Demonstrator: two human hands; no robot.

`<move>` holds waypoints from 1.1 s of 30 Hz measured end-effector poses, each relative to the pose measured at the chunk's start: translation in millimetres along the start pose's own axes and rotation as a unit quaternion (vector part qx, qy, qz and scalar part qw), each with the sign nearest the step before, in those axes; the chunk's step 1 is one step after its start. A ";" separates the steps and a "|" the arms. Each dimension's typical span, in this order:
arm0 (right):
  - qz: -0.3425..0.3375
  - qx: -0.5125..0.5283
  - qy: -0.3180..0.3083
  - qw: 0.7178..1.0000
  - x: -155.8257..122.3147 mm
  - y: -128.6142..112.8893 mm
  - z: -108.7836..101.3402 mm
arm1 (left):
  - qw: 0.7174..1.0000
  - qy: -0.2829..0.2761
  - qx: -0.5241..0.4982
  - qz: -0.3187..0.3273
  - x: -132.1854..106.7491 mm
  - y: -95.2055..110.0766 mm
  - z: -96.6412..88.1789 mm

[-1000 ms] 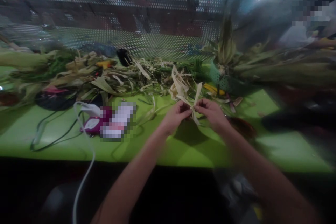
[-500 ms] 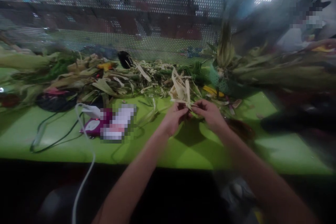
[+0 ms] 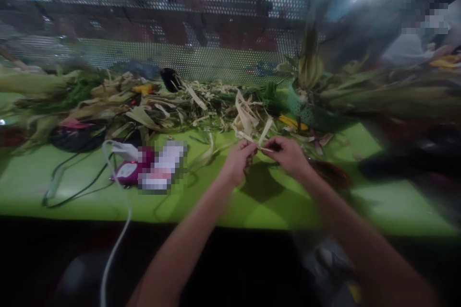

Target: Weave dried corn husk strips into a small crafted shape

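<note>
My left hand [image 3: 238, 159] and my right hand [image 3: 285, 152] meet above the green table [image 3: 201, 201], fingers closed in pinches. Between them is a pale strip of dried corn husk [image 3: 267, 129], with one end standing up. The left fingers grip its base; the right thumb and fingertips pinch the strip close by. Just behind the left fingers lies a pile of cream-coloured husk pieces [image 3: 245, 117]. The undersides of both hands are hidden.
Heaped husks [image 3: 144, 117] and greenery run along a perforated metal panel [image 3: 219, 57]. At left are a purple power bank [image 3: 127, 172], a white cable [image 3: 124, 230] and a blurred-out rectangle [image 3: 165, 168]. A husk figure [image 3: 309, 76] stands at right; farther back is a person [image 3: 406, 53].
My right hand has turned slightly, and the upright strip now leans to the right. The fingertips of both hands have drawn a little apart. The left hand stays nearly in place.
</note>
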State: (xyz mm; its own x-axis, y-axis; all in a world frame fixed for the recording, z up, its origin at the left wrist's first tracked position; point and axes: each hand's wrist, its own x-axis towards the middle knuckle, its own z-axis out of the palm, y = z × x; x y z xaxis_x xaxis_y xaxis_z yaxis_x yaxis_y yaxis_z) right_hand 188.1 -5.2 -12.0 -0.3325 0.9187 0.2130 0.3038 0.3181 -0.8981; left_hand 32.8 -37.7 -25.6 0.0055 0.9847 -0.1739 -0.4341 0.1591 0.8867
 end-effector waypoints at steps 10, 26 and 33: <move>0.057 0.109 -0.070 0.990 2.5 6.1 -5.8 | 0.987 -0.029 0.151 0.047 -0.9 1.9 -3.4; 0.072 0.050 0.035 0.995 3.5 6.2 -7.9 | 0.945 -0.037 0.303 0.119 4.5 -2.1 -4.8; 0.157 0.223 -0.011 0.962 2.6 12.1 -6.0 | 0.971 -0.089 0.193 0.110 5.1 -4.2 -7.9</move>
State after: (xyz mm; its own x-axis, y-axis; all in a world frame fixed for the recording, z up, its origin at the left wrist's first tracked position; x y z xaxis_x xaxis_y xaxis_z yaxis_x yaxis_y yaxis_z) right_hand 196.3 2.5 -20.0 -0.3066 0.9466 -0.0998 -0.0191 -0.1110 -0.9936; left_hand 27.5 -33.9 -33.6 0.1220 0.9889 0.0849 -0.0731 -0.0764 0.9944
